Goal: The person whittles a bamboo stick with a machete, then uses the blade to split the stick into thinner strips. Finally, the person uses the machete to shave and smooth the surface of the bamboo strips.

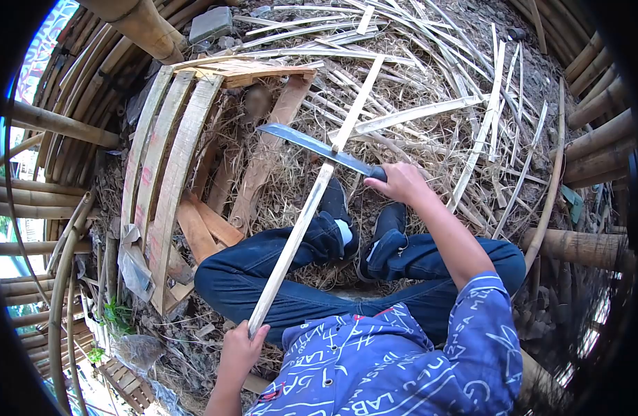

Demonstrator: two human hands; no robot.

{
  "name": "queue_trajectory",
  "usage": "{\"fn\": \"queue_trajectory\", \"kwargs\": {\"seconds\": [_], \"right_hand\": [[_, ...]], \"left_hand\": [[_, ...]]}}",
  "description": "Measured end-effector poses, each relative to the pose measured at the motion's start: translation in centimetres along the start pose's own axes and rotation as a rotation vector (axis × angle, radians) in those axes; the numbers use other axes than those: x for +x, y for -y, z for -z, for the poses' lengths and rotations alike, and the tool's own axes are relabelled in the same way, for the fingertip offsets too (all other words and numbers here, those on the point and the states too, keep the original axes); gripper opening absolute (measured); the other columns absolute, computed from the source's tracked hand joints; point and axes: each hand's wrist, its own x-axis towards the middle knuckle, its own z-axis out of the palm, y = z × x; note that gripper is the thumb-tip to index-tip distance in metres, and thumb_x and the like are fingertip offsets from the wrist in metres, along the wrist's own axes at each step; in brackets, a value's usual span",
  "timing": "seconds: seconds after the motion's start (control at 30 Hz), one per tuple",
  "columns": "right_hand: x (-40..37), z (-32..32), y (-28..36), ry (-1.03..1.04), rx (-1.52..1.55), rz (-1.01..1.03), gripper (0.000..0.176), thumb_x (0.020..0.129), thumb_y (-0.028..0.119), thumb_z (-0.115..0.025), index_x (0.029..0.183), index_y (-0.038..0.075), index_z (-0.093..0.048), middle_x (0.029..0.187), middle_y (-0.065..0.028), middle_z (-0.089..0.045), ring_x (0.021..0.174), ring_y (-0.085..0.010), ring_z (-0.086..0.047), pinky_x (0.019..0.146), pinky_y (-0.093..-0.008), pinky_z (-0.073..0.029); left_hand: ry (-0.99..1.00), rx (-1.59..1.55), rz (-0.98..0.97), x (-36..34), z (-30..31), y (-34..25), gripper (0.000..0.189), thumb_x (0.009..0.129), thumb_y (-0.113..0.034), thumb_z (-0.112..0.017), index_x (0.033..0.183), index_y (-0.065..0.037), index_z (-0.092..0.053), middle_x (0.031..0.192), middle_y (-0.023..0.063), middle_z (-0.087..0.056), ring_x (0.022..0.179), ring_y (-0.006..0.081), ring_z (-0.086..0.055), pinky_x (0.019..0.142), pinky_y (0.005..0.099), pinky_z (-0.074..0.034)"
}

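Observation:
My right hand point(402, 184) is closed around the dark handle of a machete point(312, 143), its long blade pointing left. The blade lies crosswise over a pale bamboo strip point(296, 239), which runs from my lap out to the ground ahead. My left hand point(243, 350) grips the near end of that strip, thumb along its top. The blade meets the strip a little beyond my shoes. Beneath the strip are my bent legs in dark jeans.
A slatted wooden crate point(177, 152) stands at left, loose boards point(201, 229) inside it. Split strips point(482, 132) and shavings litter the ground ahead and to the right. Bamboo poles point(596, 142) wall both sides. A grey block point(211, 25) sits at the back left.

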Motion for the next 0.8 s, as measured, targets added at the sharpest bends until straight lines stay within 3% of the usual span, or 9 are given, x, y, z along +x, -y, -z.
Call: {"fn": "queue_trajectory", "kwargs": {"seconds": [0.1, 0.17, 0.23, 0.27, 0.3, 0.53, 0.8], "right_hand": [[-1.8, 1.3, 3.0, 0.2, 0.017, 0.012, 0.068, 0.085, 0.068, -0.052, 0.087, 0.002, -0.067, 0.079, -0.0202, -0.068, 0.079, -0.0364, -0.068, 0.074, -0.0457, -0.054], [-2.0, 0.9, 3.1, 0.161, -0.058, 0.084, 0.068, 0.085, 0.068, -0.052, 0.089, 0.002, -0.067, 0.078, -0.0199, -0.068, 0.078, -0.0353, -0.068, 0.074, -0.0441, -0.055], [-1.2, 0.7, 1.2, 0.17, 0.133, -0.106, 0.069, 0.084, 0.069, -0.052, 0.088, 0.002, -0.067, 0.076, -0.0199, -0.067, 0.077, -0.0357, -0.068, 0.073, -0.0445, -0.054], [-0.7, -0.3, -1.6, 0.018, -0.024, -0.024, 0.069, 0.083, 0.07, -0.053, 0.087, 0.002, -0.067, 0.076, -0.0203, -0.067, 0.077, -0.0367, -0.067, 0.072, -0.0458, -0.053], [-0.7, -0.3, -1.8, 0.007, -0.066, -0.012, 0.068, 0.082, 0.069, -0.053, 0.083, 0.002, -0.067, 0.076, -0.0213, -0.067, 0.077, -0.038, -0.067, 0.072, -0.0478, -0.052], [-1.2, 1.2, 0.0, 0.042, -0.087, -0.039, 0.068, 0.083, 0.069, -0.052, 0.079, 0.003, -0.065, 0.075, -0.021, -0.067, 0.077, -0.0388, -0.066, 0.072, -0.0487, -0.052], [-2.1, 1.1, -4.3, 0.054, -0.204, 0.072, 0.065, 0.082, 0.069, -0.054, 0.077, 0.005, -0.064, 0.071, -0.0175, -0.066, 0.072, -0.036, -0.067, 0.066, -0.0461, -0.052]], "left_hand": [[-0.004, 0.027, 0.001, 0.0, -0.1, -0.4, 0.043, 0.089, -0.035, -0.067, 0.075, 0.005, -0.057, 0.057, 0.0237, -0.056, 0.056, 0.0432, -0.06, 0.05, 0.0453, -0.045], [-0.006, 0.036, 0.013, -0.1, -0.3, 0.1, 0.044, 0.088, -0.035, -0.067, 0.075, 0.006, -0.057, 0.057, 0.0241, -0.056, 0.056, 0.0437, -0.06, 0.05, 0.0458, -0.045], [-0.026, 0.024, -0.039, -1.0, -0.5, 2.4, 0.044, 0.088, -0.035, -0.067, 0.074, 0.006, -0.057, 0.056, 0.0247, -0.056, 0.056, 0.0443, -0.059, 0.05, 0.0463, -0.045], [-0.023, 0.025, -0.036, -1.1, -0.4, 2.3, 0.044, 0.088, -0.035, -0.067, 0.074, 0.006, -0.057, 0.056, 0.0247, -0.056, 0.056, 0.0443, -0.059, 0.05, 0.0463, -0.045], [0.007, 0.009, -0.017, -1.3, -0.6, 1.9, 0.044, 0.088, -0.035, -0.067, 0.074, 0.006, -0.057, 0.056, 0.0248, -0.056, 0.056, 0.0443, -0.059, 0.05, 0.0465, -0.045], [-0.007, 0.019, 0.001, -0.8, -0.5, 2.9, 0.045, 0.086, -0.036, -0.068, 0.072, 0.005, -0.058, 0.056, 0.0244, -0.056, 0.056, 0.0435, -0.06, 0.05, 0.0467, -0.045], [0.008, 0.033, -0.042, -0.9, 0.0, 3.3, 0.044, 0.086, -0.038, -0.068, 0.075, 0.004, -0.06, 0.057, 0.0241, -0.057, 0.056, 0.0431, -0.06, 0.052, 0.0469, -0.046]]}}
